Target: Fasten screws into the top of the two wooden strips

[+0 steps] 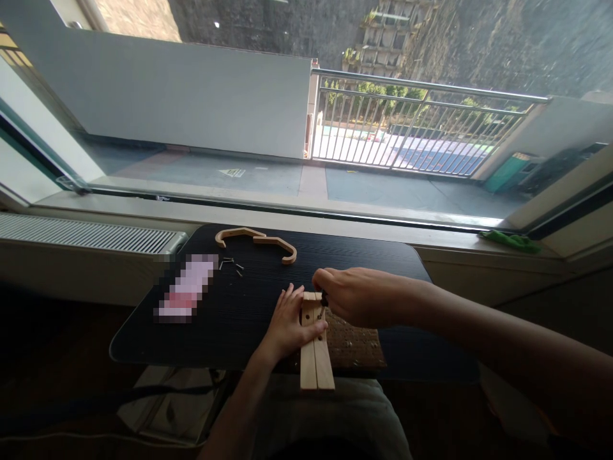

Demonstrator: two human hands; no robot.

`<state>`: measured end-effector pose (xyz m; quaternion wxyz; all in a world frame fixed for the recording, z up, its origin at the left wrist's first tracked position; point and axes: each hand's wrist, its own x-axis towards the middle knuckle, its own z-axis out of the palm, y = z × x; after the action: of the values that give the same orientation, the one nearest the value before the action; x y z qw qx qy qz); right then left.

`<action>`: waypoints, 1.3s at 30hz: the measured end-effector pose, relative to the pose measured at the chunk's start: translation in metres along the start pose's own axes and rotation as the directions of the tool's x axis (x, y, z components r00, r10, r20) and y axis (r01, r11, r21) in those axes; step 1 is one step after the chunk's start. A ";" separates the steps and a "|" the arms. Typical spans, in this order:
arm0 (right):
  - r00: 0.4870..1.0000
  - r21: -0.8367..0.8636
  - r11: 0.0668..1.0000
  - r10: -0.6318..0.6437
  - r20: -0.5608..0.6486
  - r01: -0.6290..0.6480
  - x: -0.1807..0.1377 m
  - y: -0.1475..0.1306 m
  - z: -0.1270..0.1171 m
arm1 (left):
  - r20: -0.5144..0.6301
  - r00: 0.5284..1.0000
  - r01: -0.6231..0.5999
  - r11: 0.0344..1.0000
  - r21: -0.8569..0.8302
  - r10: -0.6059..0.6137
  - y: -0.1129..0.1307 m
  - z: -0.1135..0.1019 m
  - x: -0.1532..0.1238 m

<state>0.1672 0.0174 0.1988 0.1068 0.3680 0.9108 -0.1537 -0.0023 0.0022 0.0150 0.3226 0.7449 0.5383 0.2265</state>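
Two pale wooden strips (316, 367) lie side by side, with dark holes in them, their near ends sticking out past the table's front edge. My left hand (288, 324) holds them down, thumb across the top and fingers along the left side. Above their far part, my right hand (341, 295) is closed around a screwdriver (324, 301) with a dark handle. Its thin shaft points down at a screw or hole near my left thumb, too small to make out. Beneath the strips sits a rough brown board (357, 342).
The black table (230, 332) stands below a window. On it lie two curved wooden pieces (280, 241), several loose screws (230, 260) and a pixelated pinkish item (189, 287). A radiator (90, 233) is at the left, a green cloth (510, 241) on the sill at the right.
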 end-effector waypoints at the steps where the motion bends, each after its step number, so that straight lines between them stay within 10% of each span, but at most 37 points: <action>1: 1.000 0.029 1.000 0.004 0.016 -0.004 -0.001 0.000 0.000 | 0.003 1.000 0.002 1.000 0.002 -0.002 0.000 0.000 0.000; 11: 0.994 0.062 0.992 0.108 -0.020 -0.107 -0.008 -0.008 -0.002 | 0.004 1.000 0.008 1.000 0.014 -0.008 -0.001 0.001 0.000; 29: 0.997 -0.394 0.916 0.059 -0.042 -0.070 0.008 -0.011 0.000 | -0.030 1.000 -0.003 1.000 -0.025 0.003 -0.002 0.003 0.000; 39: 0.996 -0.158 0.985 0.062 -0.057 -0.070 -0.003 -0.012 0.004 | -0.021 1.000 -0.004 1.000 -0.005 0.004 -0.001 0.002 0.000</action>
<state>0.1608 0.0058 0.1981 0.1173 0.3920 0.9100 -0.0671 -0.0016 0.0021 0.0127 0.3182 0.7426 0.5398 0.2364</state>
